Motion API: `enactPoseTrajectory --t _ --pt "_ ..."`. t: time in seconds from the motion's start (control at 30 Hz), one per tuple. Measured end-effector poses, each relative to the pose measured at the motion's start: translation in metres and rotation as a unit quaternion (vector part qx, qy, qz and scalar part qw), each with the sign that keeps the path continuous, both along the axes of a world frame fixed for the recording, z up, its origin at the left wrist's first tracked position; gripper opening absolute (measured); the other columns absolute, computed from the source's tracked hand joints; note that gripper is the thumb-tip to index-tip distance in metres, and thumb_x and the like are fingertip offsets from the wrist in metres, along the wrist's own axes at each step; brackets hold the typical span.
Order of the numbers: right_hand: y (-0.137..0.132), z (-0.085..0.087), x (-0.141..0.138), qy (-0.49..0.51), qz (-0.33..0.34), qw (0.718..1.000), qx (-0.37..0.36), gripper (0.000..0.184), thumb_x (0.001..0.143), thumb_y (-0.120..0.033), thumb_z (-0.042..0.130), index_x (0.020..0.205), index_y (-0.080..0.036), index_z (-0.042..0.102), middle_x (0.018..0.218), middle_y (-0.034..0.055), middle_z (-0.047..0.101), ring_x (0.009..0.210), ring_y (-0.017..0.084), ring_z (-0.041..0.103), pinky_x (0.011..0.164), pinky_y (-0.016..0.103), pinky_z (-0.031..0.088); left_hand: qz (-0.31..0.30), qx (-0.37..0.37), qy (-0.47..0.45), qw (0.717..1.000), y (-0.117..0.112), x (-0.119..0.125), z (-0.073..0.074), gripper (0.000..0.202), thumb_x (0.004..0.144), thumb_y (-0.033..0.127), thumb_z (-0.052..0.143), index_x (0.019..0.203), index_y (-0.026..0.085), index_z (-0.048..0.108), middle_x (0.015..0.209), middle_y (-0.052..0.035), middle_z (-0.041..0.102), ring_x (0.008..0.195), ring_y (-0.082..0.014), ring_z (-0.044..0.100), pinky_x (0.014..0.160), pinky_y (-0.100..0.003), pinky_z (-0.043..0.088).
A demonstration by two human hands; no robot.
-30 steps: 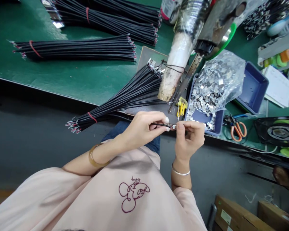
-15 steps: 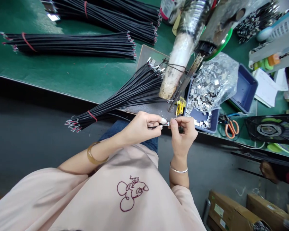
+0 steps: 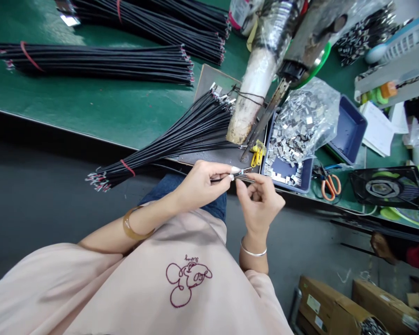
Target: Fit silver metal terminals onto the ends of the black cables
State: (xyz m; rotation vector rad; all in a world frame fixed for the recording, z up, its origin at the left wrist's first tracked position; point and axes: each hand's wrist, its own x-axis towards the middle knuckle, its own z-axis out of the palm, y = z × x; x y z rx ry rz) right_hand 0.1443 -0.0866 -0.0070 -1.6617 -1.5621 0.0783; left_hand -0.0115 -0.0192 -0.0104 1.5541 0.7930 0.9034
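My left hand (image 3: pixel 202 184) is closed in a pinch on a thin black wire (image 3: pixel 219 178) just in front of the bench edge. My right hand (image 3: pixel 260 197) is closed too, its fingertips meeting the wire's end, where a small metal terminal (image 3: pixel 240 173) shows. Both hands hover over my lap. A fanned bundle of black wires (image 3: pixel 174 137) tied with a red band lies across the bench edge just beyond my left hand. A blue tray (image 3: pixel 302 174) with a bag of metal terminals (image 3: pixel 300 125) sits right behind my right hand.
More black wire bundles (image 3: pixel 101 63) lie on the green bench (image 3: pixel 91 111). A wrapped machine arm (image 3: pixel 254 88) slants down over the work plate. A yellow clip (image 3: pixel 256 156), orange scissors (image 3: pixel 330 186), a small fan (image 3: pixel 387 188) and cardboard boxes (image 3: pixel 335 309) are to the right.
Both hands have drifted slightly left and toward the bench. My right fingers have shifted from holding the terminal upright to pinching it against the wire end.
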Motion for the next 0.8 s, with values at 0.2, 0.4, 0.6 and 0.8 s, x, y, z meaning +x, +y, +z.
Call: enactPoseTrajectory --t 0.2,0.4,0.6,0.8 --pt "0.006 0.0 -0.003 0.1 0.028 0.991 -0.08 0.015 0.094 -0.032 0.061 0.084 -0.02 0.063 0.057 -0.0089 0.048 0.046 0.004 0.041 0.047 0.018 0.035 -0.007 -0.029 -0.023 0.999 -0.002 0.002 -0.006 0.019 0.085 0.02 0.062 0.085 0.01 0.079 0.064 -0.0004 0.062 0.056 -0.0078 0.044 0.053 -0.019 0.038" --pt "0.008 0.004 0.005 0.252 0.001 0.967 0.035 0.013 0.093 -0.034 0.061 0.088 -0.022 0.06 0.052 -0.0109 0.042 0.039 0.005 0.04 0.041 0.019 0.031 0.036 -0.121 -0.052 0.991 0.002 0.005 -0.002 0.014 0.077 0.022 0.068 0.069 0.012 0.074 0.058 0.0004 0.059 0.053 -0.007 0.042 0.05 -0.019 0.034" --pt "0.005 0.001 0.002 0.184 -0.012 0.976 0.117 0.016 0.097 -0.018 0.056 0.111 -0.024 0.056 0.089 -0.0017 0.078 0.056 0.011 0.071 0.052 0.024 0.056 0.029 -0.16 -0.077 0.984 0.01 0.008 0.003 0.011 0.074 0.019 0.069 0.066 0.012 0.069 0.048 0.0069 0.039 0.046 -0.0038 0.029 0.045 -0.019 0.022" --pt "0.011 -0.01 0.0 0.025 0.059 0.994 0.093 0.01 0.09 -0.014 0.067 0.094 -0.023 0.064 0.111 0.0049 0.078 0.1 0.019 0.077 0.082 0.033 0.065 0.026 -0.174 -0.097 0.98 0.013 0.012 0.006 0.01 0.075 0.015 0.066 0.066 0.013 0.063 0.051 0.0065 0.044 0.045 -0.0033 0.035 0.044 -0.018 0.026"
